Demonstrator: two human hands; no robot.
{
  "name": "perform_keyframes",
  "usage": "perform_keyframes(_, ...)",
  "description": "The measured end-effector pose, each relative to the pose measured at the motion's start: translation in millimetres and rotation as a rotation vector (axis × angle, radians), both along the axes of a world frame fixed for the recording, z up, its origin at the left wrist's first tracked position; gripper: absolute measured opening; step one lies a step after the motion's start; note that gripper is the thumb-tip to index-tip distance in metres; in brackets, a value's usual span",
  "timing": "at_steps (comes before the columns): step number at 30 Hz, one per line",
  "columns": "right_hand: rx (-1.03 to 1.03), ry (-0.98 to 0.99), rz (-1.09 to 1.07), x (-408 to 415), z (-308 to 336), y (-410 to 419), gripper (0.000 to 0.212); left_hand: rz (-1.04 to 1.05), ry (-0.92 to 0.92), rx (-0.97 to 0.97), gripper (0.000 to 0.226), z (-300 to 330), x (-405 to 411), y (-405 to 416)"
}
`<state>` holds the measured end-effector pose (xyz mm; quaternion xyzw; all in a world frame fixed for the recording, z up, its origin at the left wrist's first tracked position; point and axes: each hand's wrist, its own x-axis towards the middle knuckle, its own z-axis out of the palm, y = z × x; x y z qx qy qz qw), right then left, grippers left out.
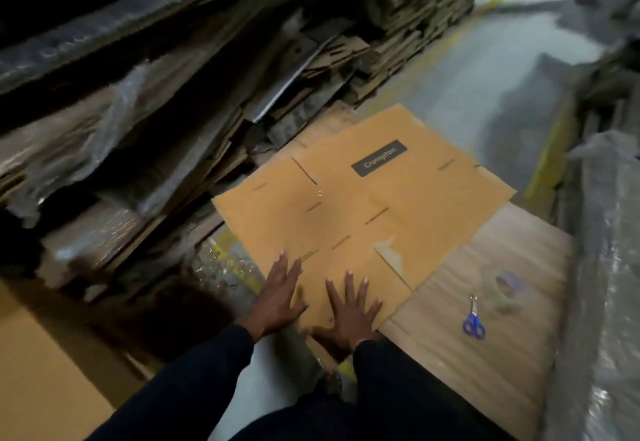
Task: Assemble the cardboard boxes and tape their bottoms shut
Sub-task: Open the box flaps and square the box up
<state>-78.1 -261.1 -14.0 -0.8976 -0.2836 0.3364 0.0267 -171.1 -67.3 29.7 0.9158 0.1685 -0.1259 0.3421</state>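
Note:
A flattened tan cardboard box (363, 205) with a dark "Crompton" label lies on the floor, slots and flaps showing. My left hand (280, 291) lies flat with fingers spread on its near left edge. My right hand (349, 312) is spread flat on the near corner of the same box. A clear roll of tape (507, 288) sits to the right on a brown cardboard sheet (485, 336). Blue-handled scissors (473, 319) lie beside the tape on that sheet.
Piles of flattened cartons wrapped in plastic (156, 128) fill the left and back. Plastic-wrapped bundles (602, 267) line the right side. A tan carton (45, 371) stands at the near left. Grey floor with a yellow line (502, 59) runs behind.

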Motion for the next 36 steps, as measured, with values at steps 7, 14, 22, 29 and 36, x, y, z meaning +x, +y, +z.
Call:
perform_keyframes(7, -0.033, -0.063, 0.173, 93.3, 0.1, -67.5, 0.132, -0.204, 0.086, 0.04, 0.102, -20.1, 86.3, -25.5)
perform_keyframes(14, -0.053, 0.013, 0.188, 142.3, 14.3, -111.4, 0.132, -0.447, 0.188, 0.173, 0.1, -30.3, 160.4, -39.5)
perform_keyframes(22, 0.287, -0.051, -1.076, 112.9, 20.7, -91.0, 0.127, -0.725, 0.348, 0.258, 0.098, -14.8, 218.3, -37.7)
perform_keyframes(29, 0.825, 0.29, -1.626, 120.5, 79.0, -81.2, 0.038, -0.747, 0.451, 0.078, 0.109, 2.2, 236.1, -7.8)
perform_keyframes(36, 0.881, 0.459, -1.19, 114.4, 118.7, -24.5, 0.041, -0.486, 0.388, -0.627, 0.114, 48.3, 249.0, -24.5)
